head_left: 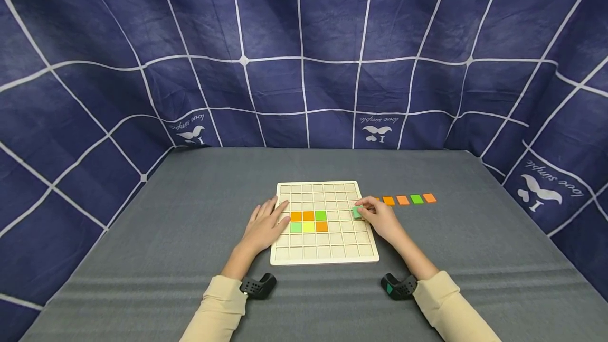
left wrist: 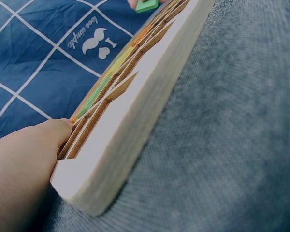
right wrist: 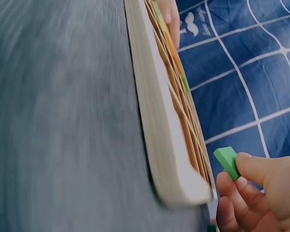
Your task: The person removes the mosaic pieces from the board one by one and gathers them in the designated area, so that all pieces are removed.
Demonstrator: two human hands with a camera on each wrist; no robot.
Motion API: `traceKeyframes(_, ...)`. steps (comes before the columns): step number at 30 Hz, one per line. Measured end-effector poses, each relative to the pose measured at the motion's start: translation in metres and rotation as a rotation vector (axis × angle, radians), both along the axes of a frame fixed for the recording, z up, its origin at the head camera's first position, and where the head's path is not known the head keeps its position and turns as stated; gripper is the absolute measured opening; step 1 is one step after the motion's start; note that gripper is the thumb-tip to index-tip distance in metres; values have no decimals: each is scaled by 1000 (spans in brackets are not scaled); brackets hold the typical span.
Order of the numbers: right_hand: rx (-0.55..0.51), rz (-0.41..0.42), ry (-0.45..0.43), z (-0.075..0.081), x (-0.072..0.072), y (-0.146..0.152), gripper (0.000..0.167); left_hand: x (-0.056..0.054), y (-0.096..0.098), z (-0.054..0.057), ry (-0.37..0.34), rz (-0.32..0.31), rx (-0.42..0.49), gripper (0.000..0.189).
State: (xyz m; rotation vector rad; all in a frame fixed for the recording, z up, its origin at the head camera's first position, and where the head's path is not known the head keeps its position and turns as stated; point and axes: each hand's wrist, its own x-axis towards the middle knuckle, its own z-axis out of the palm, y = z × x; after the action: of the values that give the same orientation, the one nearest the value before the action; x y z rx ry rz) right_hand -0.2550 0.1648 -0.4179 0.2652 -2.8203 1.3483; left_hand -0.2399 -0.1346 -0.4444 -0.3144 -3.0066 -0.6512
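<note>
A pale wooden grid board (head_left: 332, 253) lies on the table. Several coloured square tiles fill two short rows of its cells, among them a yellow tile (head_left: 309, 227) and a light green tile (head_left: 296, 227). On the board's left edge rests my left hand (head_left: 262, 230), fingers spread and fairly straight, thumb beside the tiles. My right hand (head_left: 381, 218) pinches a green tile (right wrist: 226, 160) between thumb and fingertips, held over the right side of the board. The right wrist view shows this tile raised and tilted.
Beyond my right hand runs a row of loose tiles, with an orange tile (head_left: 402, 200) and a green tile (head_left: 416, 199) in it; the hand partly hides its near end. Grey cloth (head_left: 214, 173) covers the table, and a blue checked curtain (head_left: 275, 88) hangs behind and at both sides.
</note>
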Motion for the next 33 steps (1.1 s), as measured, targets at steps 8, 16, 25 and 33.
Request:
traceKeyframes(8, 38, -54, 9, -1, -1, 28, 24, 0, 1, 2, -7, 7, -7, 53)
traceKeyframes(16, 75, -122, 32, -8, -1, 47, 24, 2, 1, 3, -15, 5, -7, 54)
traceKeyframes(25, 75, -157, 17, -13, 0, 50, 26, 1, 1, 3, -11, -9, -4, 53)
traceKeyframes(33, 64, -142, 59, -17, -3, 50, 25, 1, 1, 4, -19, -2, -6, 53)
